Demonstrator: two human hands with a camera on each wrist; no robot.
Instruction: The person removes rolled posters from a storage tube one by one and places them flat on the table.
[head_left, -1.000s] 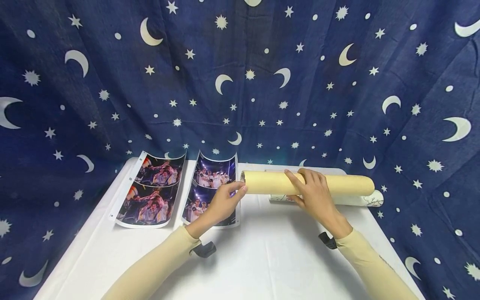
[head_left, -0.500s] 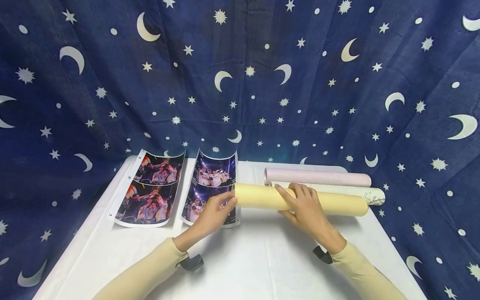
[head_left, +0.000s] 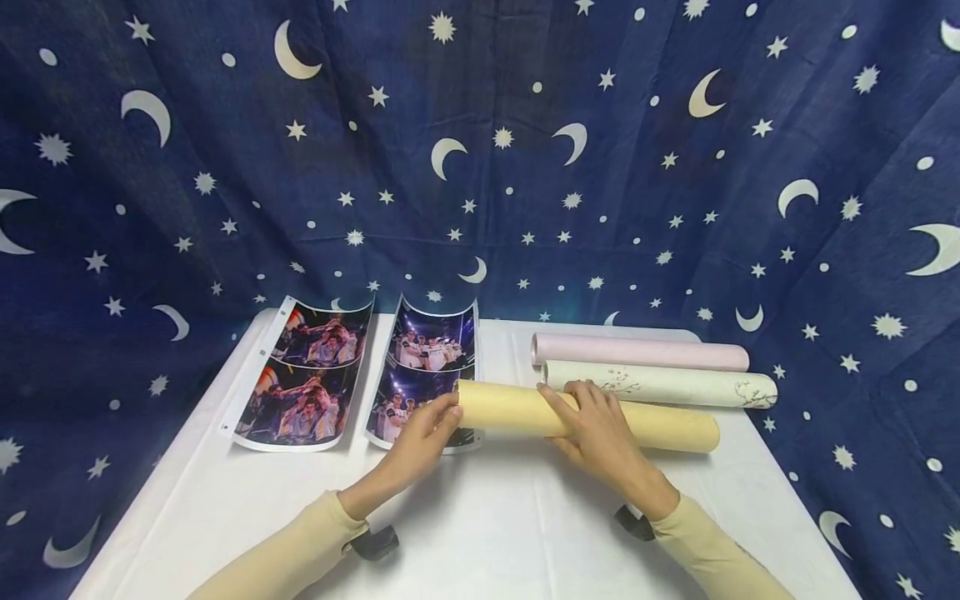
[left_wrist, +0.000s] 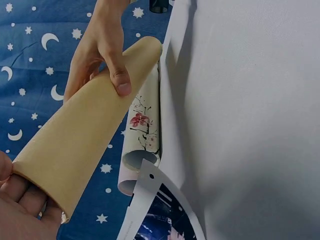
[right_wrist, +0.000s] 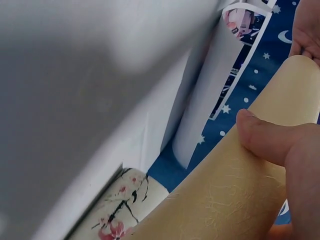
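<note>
Both hands hold a yellow wallpaper roll (head_left: 506,408), lying crosswise and tilted down slightly to the right in the head view. My left hand (head_left: 416,442) pinches its left end; the left wrist view shows the fingers (left_wrist: 30,197) tucked into the hollow end of the roll. Around the middle, my right hand (head_left: 600,433) grips from above, its thumb (right_wrist: 265,137) along the textured surface in the right wrist view. Behind it lie a cream roll with blossom branches (head_left: 660,385) and a pale pink roll (head_left: 637,352).
Two curled photo prints lie at the back left: a reddish one (head_left: 303,404) and a purple-blue one (head_left: 431,333), which the yellow roll's left end overlaps in the head view. A white cloth covers the table (head_left: 487,533). A blue moon-and-star curtain (head_left: 405,108) hangs behind.
Both hands have brought the yellow roll toward the body and left, away from the other rolls. The pink and blossom rolls, partly hidden before, now show more fully.
</note>
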